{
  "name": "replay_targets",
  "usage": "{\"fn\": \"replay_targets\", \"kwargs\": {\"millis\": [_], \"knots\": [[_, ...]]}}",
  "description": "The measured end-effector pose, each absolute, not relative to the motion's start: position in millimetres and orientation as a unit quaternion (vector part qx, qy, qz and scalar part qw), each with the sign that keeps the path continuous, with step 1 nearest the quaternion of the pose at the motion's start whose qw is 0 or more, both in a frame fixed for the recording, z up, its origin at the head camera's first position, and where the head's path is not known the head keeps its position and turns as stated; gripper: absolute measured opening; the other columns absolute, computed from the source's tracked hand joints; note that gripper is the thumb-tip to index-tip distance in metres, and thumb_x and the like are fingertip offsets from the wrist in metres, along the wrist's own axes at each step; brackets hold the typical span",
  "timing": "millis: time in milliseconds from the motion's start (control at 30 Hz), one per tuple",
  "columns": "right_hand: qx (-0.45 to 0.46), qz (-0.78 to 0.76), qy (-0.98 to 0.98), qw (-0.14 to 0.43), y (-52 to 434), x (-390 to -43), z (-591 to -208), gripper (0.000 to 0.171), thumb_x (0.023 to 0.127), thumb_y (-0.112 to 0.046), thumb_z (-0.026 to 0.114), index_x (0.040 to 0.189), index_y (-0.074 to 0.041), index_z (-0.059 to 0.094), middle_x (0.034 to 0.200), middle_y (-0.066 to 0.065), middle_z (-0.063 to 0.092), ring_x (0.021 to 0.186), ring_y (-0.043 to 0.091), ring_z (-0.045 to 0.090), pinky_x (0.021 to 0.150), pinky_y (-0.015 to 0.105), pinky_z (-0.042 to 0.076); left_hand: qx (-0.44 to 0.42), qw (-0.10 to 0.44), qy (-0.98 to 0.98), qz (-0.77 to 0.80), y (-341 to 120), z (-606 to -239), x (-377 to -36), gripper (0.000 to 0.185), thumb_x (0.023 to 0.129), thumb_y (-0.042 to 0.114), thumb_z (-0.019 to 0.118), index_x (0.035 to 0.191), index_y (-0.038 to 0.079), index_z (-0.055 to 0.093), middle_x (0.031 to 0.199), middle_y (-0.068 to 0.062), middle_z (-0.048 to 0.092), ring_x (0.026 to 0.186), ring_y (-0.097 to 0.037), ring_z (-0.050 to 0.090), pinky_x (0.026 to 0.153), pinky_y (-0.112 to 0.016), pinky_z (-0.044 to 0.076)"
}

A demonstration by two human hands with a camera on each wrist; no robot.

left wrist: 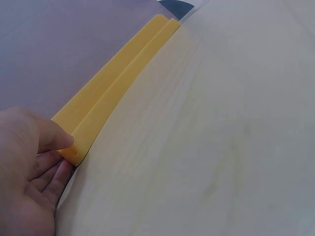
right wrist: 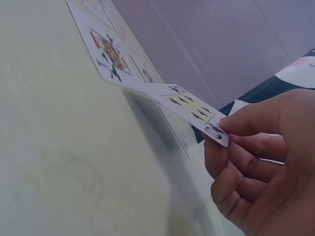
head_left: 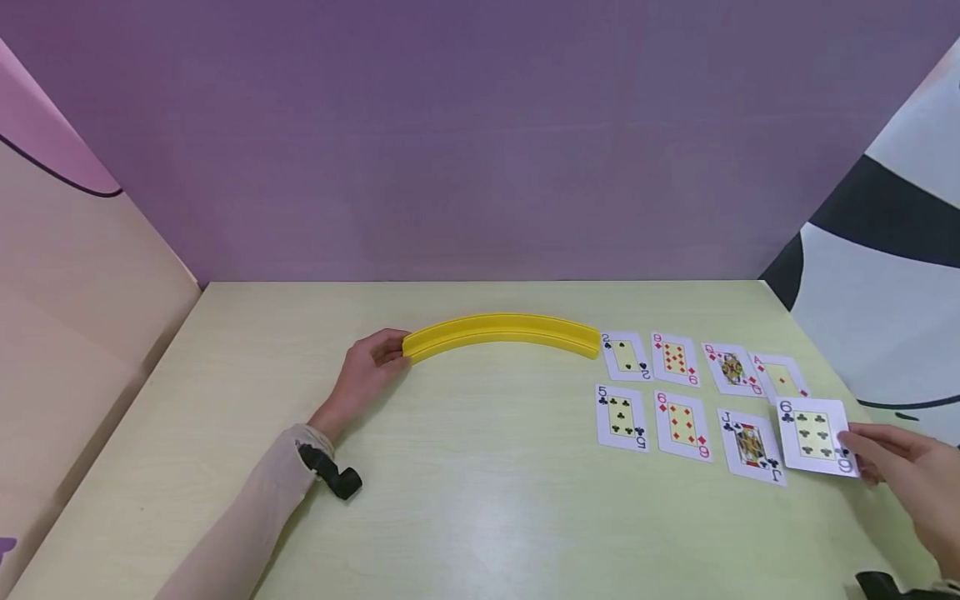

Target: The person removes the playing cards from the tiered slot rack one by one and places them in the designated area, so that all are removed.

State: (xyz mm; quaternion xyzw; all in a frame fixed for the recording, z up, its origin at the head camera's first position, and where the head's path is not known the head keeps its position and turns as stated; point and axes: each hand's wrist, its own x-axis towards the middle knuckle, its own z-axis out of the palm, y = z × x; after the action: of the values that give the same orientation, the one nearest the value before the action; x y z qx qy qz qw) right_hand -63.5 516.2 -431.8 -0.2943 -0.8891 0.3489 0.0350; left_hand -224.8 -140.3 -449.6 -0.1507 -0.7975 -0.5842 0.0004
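A curved yellow card holder (head_left: 501, 332) lies on the pale green table (head_left: 465, 467). My left hand (head_left: 370, 372) grips its left end, thumb over the top edge (left wrist: 61, 141) of the holder (left wrist: 118, 83). Several playing cards lie face up in two rows to the right, among them the 2 of clubs (head_left: 625, 356), 5 of clubs (head_left: 621, 417) and jack of clubs (head_left: 752, 446). My right hand (head_left: 900, 467) pinches the 6 of clubs (head_left: 813, 435) by its corner. In the right wrist view that card (right wrist: 189, 105) is lifted off the table, thumb (right wrist: 246, 118) on top.
A purple wall (head_left: 480, 133) backs the table. A beige panel (head_left: 67, 292) stands on the left, a black-and-white panel (head_left: 885, 283) on the right. A black wrist mount (head_left: 333, 473) sits on my left sleeve.
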Motion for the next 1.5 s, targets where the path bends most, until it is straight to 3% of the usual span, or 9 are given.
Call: {"fn": "replay_targets", "kwargs": {"millis": [133,233,433,600,933,1167,1500], "knots": [[-0.284,0.322,-0.903,0.009,525.1,-64.8,-439.0,0.065,0.101,-0.044,0.054,0.140,0.009,0.047,0.118,0.024,0.060,0.071,0.009,0.057,0.057,0.024,0.052,-0.149,0.001,-0.798,-0.584,-140.6,-449.9,-225.0,0.035,0.091,-0.002,0.068,0.126,0.003,0.064,0.123,-0.015,0.066,0.110,-0.029,0.065,0.096,-0.036,0.055],[-0.283,0.299,-0.911,-0.010,526.7,-64.7,-439.9,0.064,0.102,-0.041,0.053,0.138,0.011,0.047,0.121,0.032,0.058,0.069,0.011,0.055,0.054,0.025,0.051,-0.149,0.001,-0.800,-0.581,-140.4,-450.7,-225.4,0.035,0.092,-0.002,0.068,0.126,0.003,0.064,0.123,-0.014,0.066,0.110,-0.028,0.064,0.095,-0.033,0.055],[-0.308,0.292,-0.906,-0.018,524.8,-62.7,-440.3,0.051,0.103,-0.027,0.054,0.135,0.013,0.048,0.103,0.025,0.064,0.069,0.018,0.054,0.053,0.029,0.049,-0.153,-0.001,-0.800,-0.580,-139.5,-451.4,-225.3,0.035,0.092,-0.002,0.068,0.126,0.003,0.064,0.122,-0.014,0.067,0.109,-0.028,0.065,0.094,-0.032,0.056],[-0.302,0.287,-0.909,-0.009,524.8,-60.6,-442.1,0.049,0.103,-0.028,0.054,0.133,0.012,0.051,0.093,0.016,0.067,0.066,0.017,0.053,0.052,0.029,0.047,-0.152,0.000,-0.800,-0.580,-139.3,-451.5,-224.5,0.035,0.092,-0.002,0.068,0.126,0.003,0.064,0.122,-0.014,0.067,0.109,-0.027,0.065,0.094,-0.030,0.056],[-0.322,0.275,-0.906,0.001,524.2,-63.6,-439.0,0.049,0.103,-0.029,0.055,0.133,0.010,0.051,0.109,0.029,0.062,0.068,0.018,0.055,0.051,0.025,0.049,-0.143,0.002,-0.798,-0.585,-142.5,-454.4,-225.5,0.034,0.092,-0.001,0.068,0.125,0.005,0.065,0.121,-0.012,0.067,0.108,-0.026,0.065,0.095,-0.031,0.055],[-0.341,0.287,-0.895,0.002,522.7,-63.8,-438.0,0.043,0.101,-0.020,0.056,0.131,0.011,0.052,0.098,0.024,0.066,0.069,0.023,0.057,0.052,0.028,0.051,-0.153,0.003,-0.794,-0.588,-142.7,-455.5,-225.9,0.035,0.092,-0.001,0.069,0.126,0.003,0.064,0.122,-0.015,0.067,0.109,-0.029,0.065,0.095,-0.033,0.055],[-0.354,0.280,-0.892,0.013,523.9,-63.4,-440.0,0.041,0.099,-0.021,0.058,0.126,0.011,0.054,0.086,0.016,0.064,0.072,0.027,0.055,0.051,0.029,0.048,-0.154,0.003,-0.796,-0.586,-140.7,-452.6,-225.8,0.034,0.092,-0.001,0.068,0.125,0.003,0.064,0.122,-0.013,0.066,0.110,-0.026,0.064,0.094,-0.029,0.055]]}}
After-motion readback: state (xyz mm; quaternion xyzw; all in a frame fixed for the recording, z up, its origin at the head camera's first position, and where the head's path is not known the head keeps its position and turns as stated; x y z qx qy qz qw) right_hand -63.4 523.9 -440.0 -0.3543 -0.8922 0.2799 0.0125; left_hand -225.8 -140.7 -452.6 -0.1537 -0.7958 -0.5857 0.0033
